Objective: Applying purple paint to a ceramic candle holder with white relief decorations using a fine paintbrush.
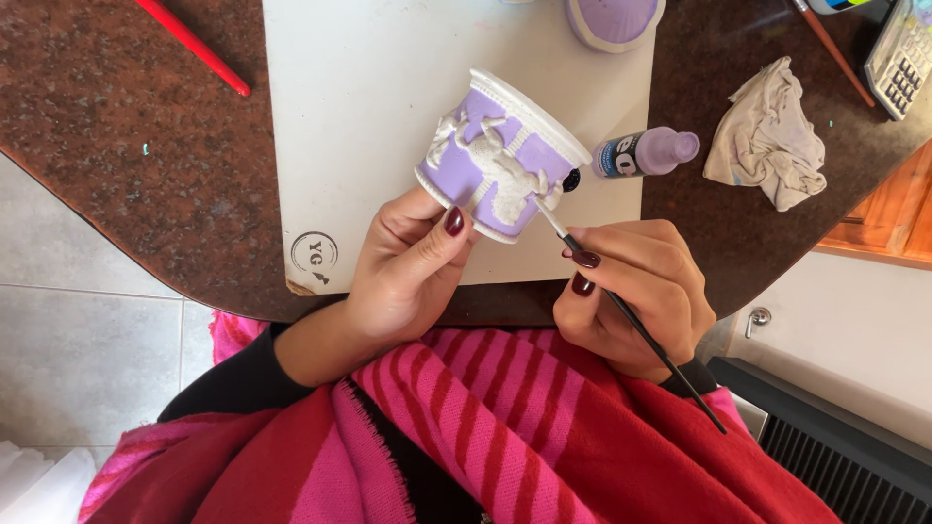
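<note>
My left hand [413, 267] grips a small white pot [500, 155] with raised white relief and purple-painted panels, held tilted on its side above a white board [388, 107]. In my right hand [636, 296] is a thin black paintbrush [631, 315], its tip touching the pot's lower right side. A small purple paint bottle [646, 152] lies on its side just right of the pot.
A dark speckled table [126, 136] carries the board. A crumpled cloth [772, 136] lies at right, a red pencil [192, 46] at upper left, a purple-topped object [614, 21] at the board's far edge, a calculator [903, 58] at the top right corner.
</note>
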